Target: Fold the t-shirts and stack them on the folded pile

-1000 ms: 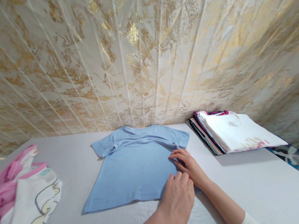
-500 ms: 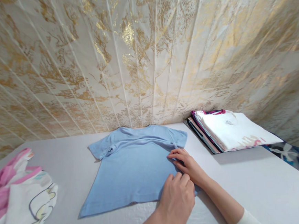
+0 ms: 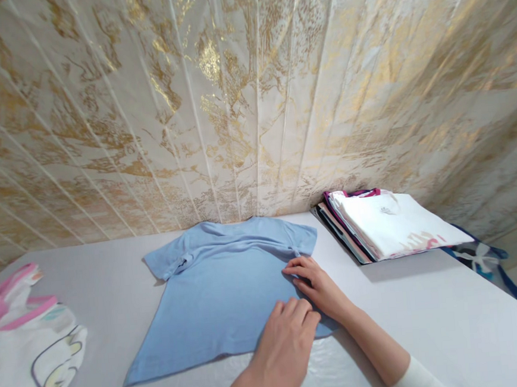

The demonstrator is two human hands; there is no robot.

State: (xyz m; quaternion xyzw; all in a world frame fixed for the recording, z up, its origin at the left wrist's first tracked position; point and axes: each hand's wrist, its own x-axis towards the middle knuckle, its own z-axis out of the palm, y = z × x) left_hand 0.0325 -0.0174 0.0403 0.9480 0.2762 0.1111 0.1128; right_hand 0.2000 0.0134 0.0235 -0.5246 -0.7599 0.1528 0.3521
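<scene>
A light blue T-shirt lies spread out, collar toward the wall, with creases across its chest and a bunched left sleeve. My left hand is over its lower right part by the hem, fingers curled down and close together. The fingertips are hidden, so whether any cloth is pinched does not show. My right hand rests at the shirt's right side below the sleeve, its fingers apart and touching the fabric. The shirt's lower right corner shows between the two arms.
To the right lies a stack of folded clothes, white on top. A pink and white garment with a cartoon print lies at left. Behind the white table rises a gold-patterned curtain. Blue fabric hangs past the table's right edge.
My left hand has shifted a little left across the shirt, uncovering more of its lower right corner. The right hand stays on the shirt's side. The whole view has shifted slightly.
</scene>
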